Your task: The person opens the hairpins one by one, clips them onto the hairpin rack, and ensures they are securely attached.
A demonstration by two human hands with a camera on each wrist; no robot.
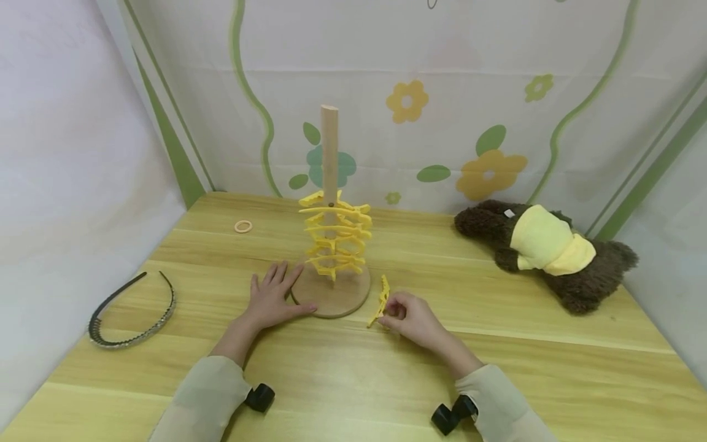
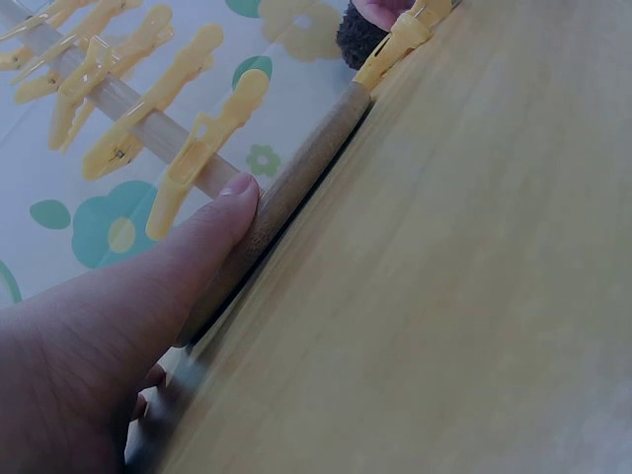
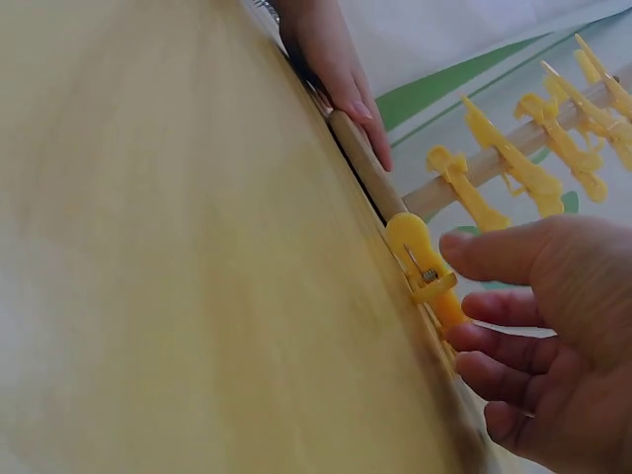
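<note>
A wooden post [image 1: 329, 147] rises from a round wooden base [image 1: 331, 304]. Several yellow alligator hair clips [image 1: 338, 230] are fastened along its lower half, sticking out at different angles. My left hand [image 1: 274, 298] lies spread at the base's left side, its thumb resting on the front edge, as the left wrist view also shows. Right of the base, a loose yellow alligator hair clip [image 3: 425, 262] touches the tabletop. The thumb and fingers of my right hand [image 1: 411, 316] pinch it near its lower end; the fingertips partly hide that end in the right wrist view.
A dark headband [image 1: 132, 334] with a beaded rim lies on the table's left side. A small beige ring [image 1: 243, 226] sits behind the left hand. At the back right lies a brown plush toy [image 1: 596, 276] in a yellow shirt. A patterned curtain [image 1: 353, 80] hangs behind the table.
</note>
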